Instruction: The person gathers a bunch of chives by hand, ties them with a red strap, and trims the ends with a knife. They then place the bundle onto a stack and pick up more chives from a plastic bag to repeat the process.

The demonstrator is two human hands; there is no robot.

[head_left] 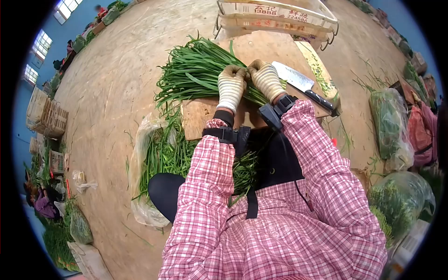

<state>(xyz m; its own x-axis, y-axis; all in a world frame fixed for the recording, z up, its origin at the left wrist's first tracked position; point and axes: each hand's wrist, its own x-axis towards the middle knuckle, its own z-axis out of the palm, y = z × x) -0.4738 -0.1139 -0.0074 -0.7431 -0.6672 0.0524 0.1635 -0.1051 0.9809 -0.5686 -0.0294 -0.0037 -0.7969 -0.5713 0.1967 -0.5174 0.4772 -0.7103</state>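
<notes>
A thick bunch of long green chives (198,70) lies across the wooden board (261,44), leaves fanned to the left and cut stalks to the right. My left hand (232,84), in a striped glove with a tan palm, rests over the bunch with its fingers curled closed. Right beside it, my right hand (263,79) in a matching glove is closed too, its fingertips nearly meeting the left ones. Whatever the two hands pinch is too small or hidden to name. A cleaver (293,77) with a black handle lies flat just right of my right hand.
White plastic crates (280,18) stand beyond the board. A clear plastic bag (140,172) with loose greens spreads below the board at left. Bagged greens (392,126) line the right side. More crates (46,112) and other people sit along the left wall.
</notes>
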